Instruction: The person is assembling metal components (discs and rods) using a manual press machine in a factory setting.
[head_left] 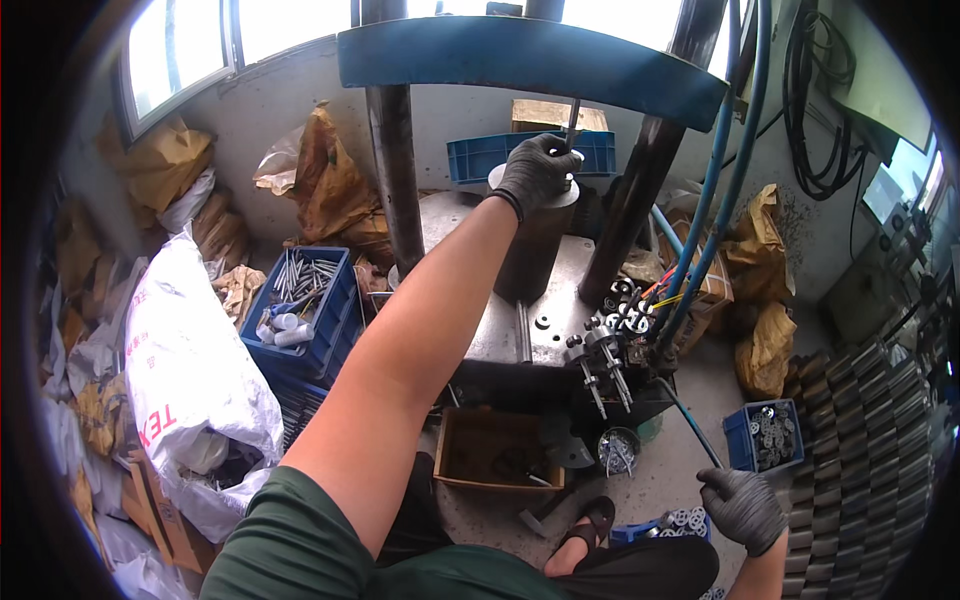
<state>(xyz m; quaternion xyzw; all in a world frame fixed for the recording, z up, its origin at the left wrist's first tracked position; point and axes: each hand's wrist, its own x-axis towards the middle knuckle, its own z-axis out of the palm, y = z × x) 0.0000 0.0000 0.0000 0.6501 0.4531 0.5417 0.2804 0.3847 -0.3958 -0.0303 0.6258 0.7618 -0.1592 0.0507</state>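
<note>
My left hand [538, 176], in a dark glove, reaches out over a thick upright steel cylinder [532, 250]. Its fingers are closed around a thin metal rod [573, 122] that stands upright below the blue crossbeam [520, 62] of a press. The rod's lower end is hidden by the hand. Low on the right, my right hand [745, 508], also gloved, is wrapped round the end of a long lever [690, 420]. That lever slants up to a cluster of valves and linkages [605, 350] on the press's right side.
Dark posts [395, 170] flank the cylinder on the steel press bed [470, 345]. A blue crate [300, 300] of metal rods stands left, beside a white sack [195, 370]. Below are a wooden box [490, 480] and a blue bin [763, 436] of metal parts. Stacked metal pieces [860, 470] line the right.
</note>
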